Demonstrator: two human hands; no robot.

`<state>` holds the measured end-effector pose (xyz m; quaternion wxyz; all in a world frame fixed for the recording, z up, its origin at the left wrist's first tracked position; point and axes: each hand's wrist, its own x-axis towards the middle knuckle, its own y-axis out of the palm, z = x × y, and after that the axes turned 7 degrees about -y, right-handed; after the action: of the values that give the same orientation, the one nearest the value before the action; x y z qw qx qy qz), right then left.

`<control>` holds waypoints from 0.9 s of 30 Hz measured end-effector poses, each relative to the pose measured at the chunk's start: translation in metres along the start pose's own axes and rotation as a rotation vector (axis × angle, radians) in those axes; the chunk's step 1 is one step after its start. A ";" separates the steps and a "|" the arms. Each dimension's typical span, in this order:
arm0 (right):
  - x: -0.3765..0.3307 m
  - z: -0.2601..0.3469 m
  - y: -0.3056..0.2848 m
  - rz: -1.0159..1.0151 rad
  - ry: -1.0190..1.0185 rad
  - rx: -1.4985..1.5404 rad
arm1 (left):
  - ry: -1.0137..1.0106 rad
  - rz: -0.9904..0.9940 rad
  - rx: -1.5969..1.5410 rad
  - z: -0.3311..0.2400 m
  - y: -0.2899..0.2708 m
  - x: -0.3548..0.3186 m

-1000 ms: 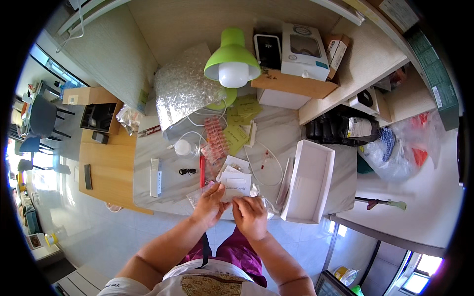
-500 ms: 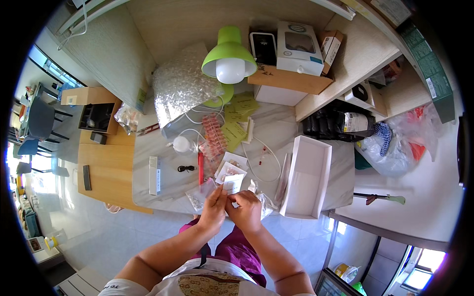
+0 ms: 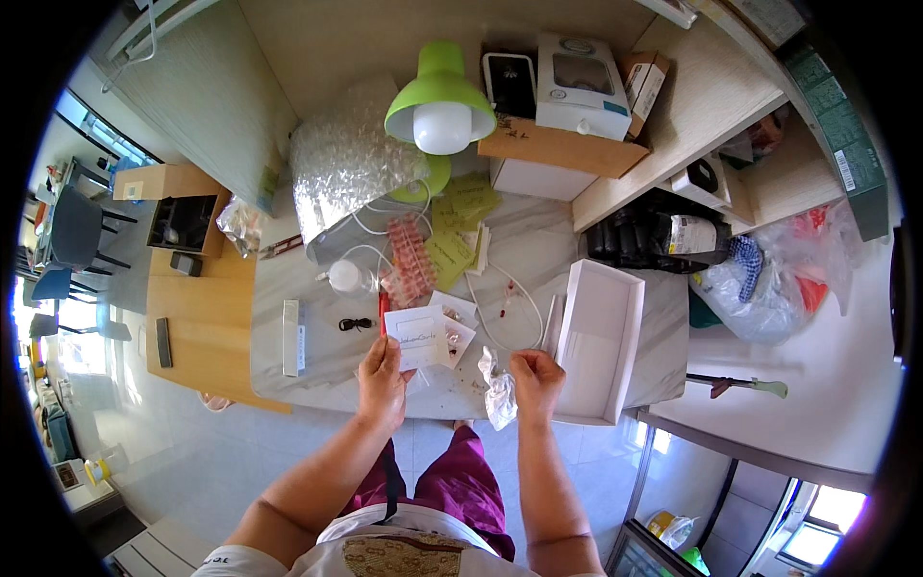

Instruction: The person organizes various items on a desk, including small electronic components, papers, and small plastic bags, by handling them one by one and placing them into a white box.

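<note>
In my left hand (image 3: 382, 383) is a white card (image 3: 420, 338) with dark lettering, pinched between thumb and fingers at its lower left edge. My right hand (image 3: 536, 382) is apart from it to the right, with fingers closed; whatever is in them is hidden. Crumpled white wrapping (image 3: 499, 396) lies beside this hand at the table's near edge. Behind the held card rest more white cards (image 3: 459, 338) with small reddish pieces on them. A red stick-like tool (image 3: 383, 306), partly covered, extends beyond the left hand.
A shallow white box (image 3: 606, 346) stands at right on the marble-patterned table. Farther back are a pink blister sheet (image 3: 411, 262), yellow-green cards (image 3: 450, 258), a looped white cable (image 3: 524, 288), bubble wrap (image 3: 351, 163) and a green lamp (image 3: 440, 101). At left lies a slim white box (image 3: 293, 338).
My hands have moved apart from being together over the card. The left has gone left with the card, now turned flatter into view; the right has shifted right, past the crumpled wrapping.
</note>
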<state>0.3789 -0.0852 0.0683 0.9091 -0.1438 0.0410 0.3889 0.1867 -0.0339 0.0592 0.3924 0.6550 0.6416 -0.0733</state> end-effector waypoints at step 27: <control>0.010 -0.002 0.005 0.141 -0.193 -0.388 | -0.001 -0.015 -0.180 0.004 0.000 0.002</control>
<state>0.3822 -0.0756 0.0629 0.8346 -0.2748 -0.1119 0.4641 0.1888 -0.0352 0.0551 0.4494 0.6121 0.6504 -0.0188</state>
